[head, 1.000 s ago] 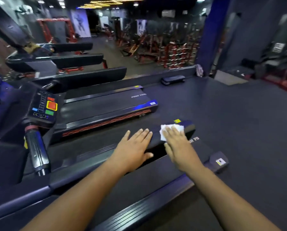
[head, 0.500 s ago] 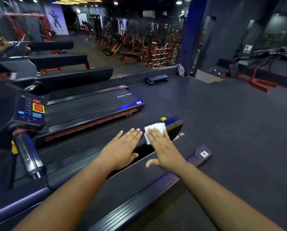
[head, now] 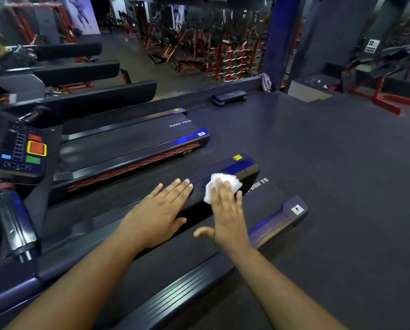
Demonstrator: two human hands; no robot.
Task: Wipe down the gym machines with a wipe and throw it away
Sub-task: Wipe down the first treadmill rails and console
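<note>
At far left, the control console [head: 20,151] is showing red, green and blue buttons above a handlebar grip [head: 14,225]; a neighbouring treadmill [head: 132,144] is lying just beyond; the left hand [head: 161,210] is resting flat, fingers straight, on the near treadmill's side rail [head: 225,170]; just beside it, the right hand [head: 227,210] is pressing the white wipe [head: 223,184] against that rail with extended fingers, thumb spread; the treadmill belt [head: 258,206] is lying immediately right of the rail.
</note>
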